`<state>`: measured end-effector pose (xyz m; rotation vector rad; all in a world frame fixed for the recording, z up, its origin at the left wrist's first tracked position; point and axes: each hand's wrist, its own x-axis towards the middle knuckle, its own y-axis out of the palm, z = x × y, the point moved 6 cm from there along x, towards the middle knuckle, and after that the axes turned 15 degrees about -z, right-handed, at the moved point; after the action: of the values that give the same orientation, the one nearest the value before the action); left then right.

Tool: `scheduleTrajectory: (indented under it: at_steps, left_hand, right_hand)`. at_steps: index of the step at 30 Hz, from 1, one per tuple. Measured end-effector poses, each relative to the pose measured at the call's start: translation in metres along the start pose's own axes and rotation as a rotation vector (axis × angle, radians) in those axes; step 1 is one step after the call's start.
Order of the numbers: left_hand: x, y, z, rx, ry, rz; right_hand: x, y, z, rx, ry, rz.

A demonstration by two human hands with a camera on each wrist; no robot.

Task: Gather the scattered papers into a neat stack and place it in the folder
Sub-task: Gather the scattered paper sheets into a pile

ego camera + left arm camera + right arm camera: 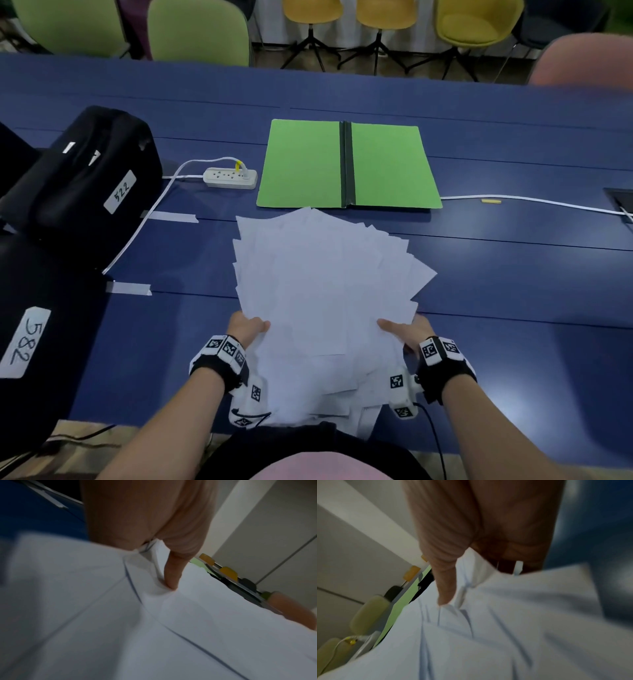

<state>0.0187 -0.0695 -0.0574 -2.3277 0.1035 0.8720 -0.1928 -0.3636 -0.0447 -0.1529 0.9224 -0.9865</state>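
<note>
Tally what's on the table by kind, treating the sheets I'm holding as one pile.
Paper pile: 1
Green folder, lying open: 1
Power strip: 1
Black bags: 2
Tape strips: 2
Total: 7

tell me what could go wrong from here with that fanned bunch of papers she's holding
1. The papers are fanned, corners out at many angles, gripped only at the near edges by the left hand and right hand; loose sheets could slip out.
2. Both thumbs press creases into the sheets; squeezing harder may crumple them.
3. Laid unsquared in the open green folder, edges would likely stick out.
</note>
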Motion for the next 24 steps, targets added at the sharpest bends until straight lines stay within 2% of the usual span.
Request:
scheduleTrajectory:
  at_steps: [4, 6, 9, 12, 14, 19, 21, 24]
  left_hand:
    - [-0.002, 0.005, -0.003, -0.082, 0.043, -0.06]
    - [-0.005, 0.002, -0.006, -0.037, 0.073, -0.088]
    - [-0.017, 0.001, -0.015, 0.103, 0.128, -0.082]
    - [-0.025, -0.002, -0.023, 0.274, 0.214, -0.13]
    - [-0.028, -0.004, -0.029, 0.266, 0.25, -0.114]
    - [-0.019, -0.005, -0.028, 0.155, 0.143, 0.018]
    - [-0.017, -0.011, -0.026, 0.188, 0.12, -0.005]
    - [-0.021, -0.017, -0.027, 0.275, 0.122, -0.05]
  right_hand:
    - [-0.015, 0.016, 0.005, 0.086, 0.022, 0.028]
    - [-0.012, 0.016, 0.007, 0.075, 0.0, -0.064]
    - [-0.01, 0.011, 0.009, -0.136, -0.093, -0.216]
    - [-0.012, 0.018, 0.011, -0.116, -0.157, -0.171]
    - [-0.015, 0.02, 0.013, -0.067, -0.168, -0.126]
    - [-0.016, 0.017, 0.012, 0.055, -0.08, -0.017]
    - [-0.014, 0.012, 0.014, 0.032, -0.135, -0.001]
    - [-0.003, -0.002, 0.015, 0.008, -0.202, -0.066]
